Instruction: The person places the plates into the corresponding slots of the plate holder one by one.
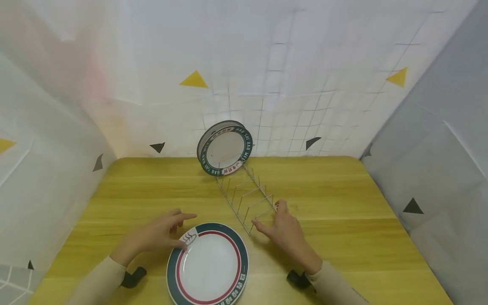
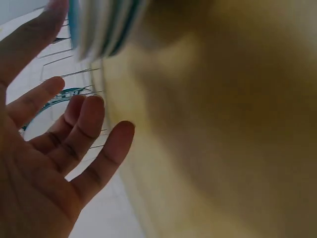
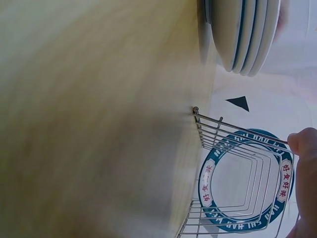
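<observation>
My left hand (image 1: 162,234) is at the upper left of a stack of plates (image 1: 211,267), white with green rims and a red ring. Its thumb lies at the top plate's rim; the other fingers (image 2: 115,148) are spread away from the plate edges in the left wrist view. My right hand (image 1: 285,231) holds the near end of a wire plate rack (image 1: 249,195), thumb and forefinger on its end wire. Leaning upright at the rack's far end are plates, the front one (image 1: 225,149) green-rimmed with lettering.
Everything stands on a yellow wood-grain table (image 1: 335,199). White sheeting (image 1: 244,51) with yellow and black triangles rises behind the table and at both sides. The rack slants from the back middle toward my right hand.
</observation>
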A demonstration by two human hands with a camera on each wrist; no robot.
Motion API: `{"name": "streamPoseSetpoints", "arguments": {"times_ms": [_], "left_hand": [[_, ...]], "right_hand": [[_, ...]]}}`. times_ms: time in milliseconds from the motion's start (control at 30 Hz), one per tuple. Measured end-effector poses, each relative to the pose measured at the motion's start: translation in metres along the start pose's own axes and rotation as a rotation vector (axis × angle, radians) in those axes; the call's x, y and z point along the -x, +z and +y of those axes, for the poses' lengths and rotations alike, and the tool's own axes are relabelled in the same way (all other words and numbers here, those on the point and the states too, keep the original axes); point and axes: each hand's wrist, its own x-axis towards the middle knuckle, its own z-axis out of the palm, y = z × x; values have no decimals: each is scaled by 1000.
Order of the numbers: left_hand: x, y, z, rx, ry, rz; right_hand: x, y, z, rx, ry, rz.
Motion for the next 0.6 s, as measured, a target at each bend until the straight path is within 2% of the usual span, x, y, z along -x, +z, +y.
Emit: {"name": "streamPoseSetpoints", "arguments": {"times_ms": [100,200,333,600], "left_hand": [[9,14,-5,46,-3,-3],[13,22,-6,84,33,22],[15,25,-5,107,53,51],[16,27,-8,154,10,50]], "right_hand": [[0,0,0,0,0,4],[0,-1,0,5,-1,12],[1,-2,1,-2,0,11],[1,-2,-1,-19,2,-17]]}}
